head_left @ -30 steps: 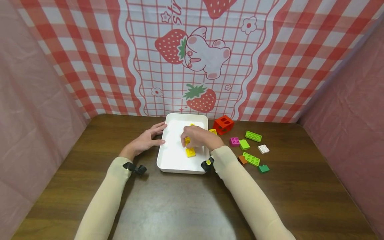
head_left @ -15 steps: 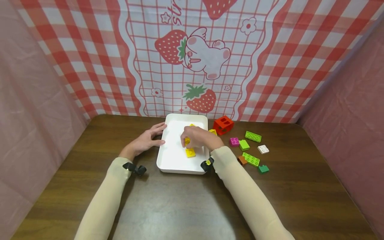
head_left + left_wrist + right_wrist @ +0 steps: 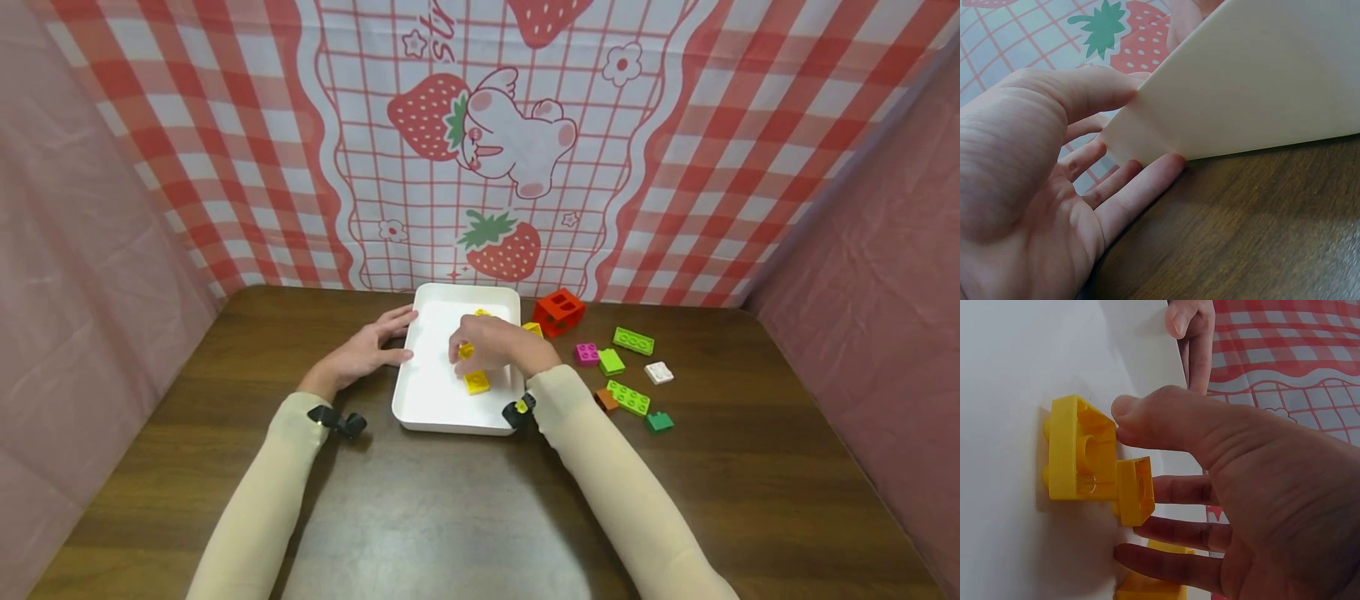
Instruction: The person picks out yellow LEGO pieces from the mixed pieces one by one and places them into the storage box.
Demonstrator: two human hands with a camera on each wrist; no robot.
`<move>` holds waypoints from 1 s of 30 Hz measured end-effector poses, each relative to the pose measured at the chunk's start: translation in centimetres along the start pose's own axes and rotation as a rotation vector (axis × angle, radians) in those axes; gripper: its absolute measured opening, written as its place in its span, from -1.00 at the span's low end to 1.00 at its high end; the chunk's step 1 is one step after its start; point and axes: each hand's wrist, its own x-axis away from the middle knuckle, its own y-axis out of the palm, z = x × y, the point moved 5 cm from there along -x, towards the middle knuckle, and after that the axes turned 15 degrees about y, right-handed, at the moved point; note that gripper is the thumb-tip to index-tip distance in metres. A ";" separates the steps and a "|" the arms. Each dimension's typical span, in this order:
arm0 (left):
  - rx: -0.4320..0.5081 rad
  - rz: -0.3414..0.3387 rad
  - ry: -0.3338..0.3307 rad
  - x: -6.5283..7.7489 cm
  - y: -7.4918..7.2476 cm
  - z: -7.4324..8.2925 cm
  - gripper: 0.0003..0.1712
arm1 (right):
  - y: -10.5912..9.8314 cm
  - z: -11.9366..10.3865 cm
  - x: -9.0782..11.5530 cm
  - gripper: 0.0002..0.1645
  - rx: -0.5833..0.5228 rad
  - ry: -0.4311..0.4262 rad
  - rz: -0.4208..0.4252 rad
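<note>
My left hand [image 3: 362,352] rests against the left side of a white tray [image 3: 431,400]. In the left wrist view its thumb touches the rim and its fairly straight fingers touch the outer wall. My right hand [image 3: 491,343] is over the tray, around yellow toy building bricks. In the right wrist view, a larger yellow brick [image 3: 1063,450] shows its hollow underside, with a smaller yellow brick [image 3: 1130,494] against it. The thumb is beside the larger one; the other fingers are spread near the smaller one. A further yellow brick [image 3: 1147,586] lies behind the fingers.
Right of the tray stand a red hollow block [image 3: 558,312] and a partly hidden yellow piece [image 3: 533,329]. Farther right lie a magenta brick [image 3: 587,354], lime bricks [image 3: 628,398], an orange brick [image 3: 606,400], a white brick [image 3: 659,372] and a green brick [image 3: 660,422].
My right hand's fingers have shifted slightly left and spread a little, uncovering more of the yellow brick between them. The left hand and the tray stay where they were.
</note>
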 end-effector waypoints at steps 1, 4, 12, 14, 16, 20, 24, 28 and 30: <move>0.001 0.000 0.000 0.0 0.0 0.0 -0.02 | 0.0 0.0 0.0 -0.80 -0.002 0.004 0.001; -0.004 -0.001 0.001 0.0 0.0 0.0 -0.02 | -0.2 -0.2 0.3 -0.76 0.000 0.029 -0.003; -0.001 0.001 0.001 0.0 0.0 0.0 -0.02 | -0.2 -0.2 0.3 -0.74 0.013 0.037 0.001; -0.001 0.001 0.003 0.0 0.0 0.0 -0.02 | -0.2 -0.3 0.3 -0.75 0.020 0.032 0.003; 0.003 0.000 0.005 -0.1 0.0 0.0 -0.02 | -0.3 -0.3 0.4 -0.76 0.024 0.031 0.002; 0.006 -0.001 0.006 -0.1 0.0 0.1 -0.02 | -0.6 -0.3 0.6 -0.79 0.017 0.031 0.007; 0.007 0.000 0.003 -0.1 0.0 0.1 -0.02 | -0.9 -0.3 0.7 -0.82 0.002 0.031 0.013; 0.000 0.000 0.002 -0.1 0.0 0.1 -0.02 | -1.3 -0.2 0.8 -0.83 -0.006 0.041 0.013; -0.010 -0.003 0.004 0.0 0.0 0.1 -0.02 | -1.5 -0.2 0.9 -0.82 -0.007 0.044 0.012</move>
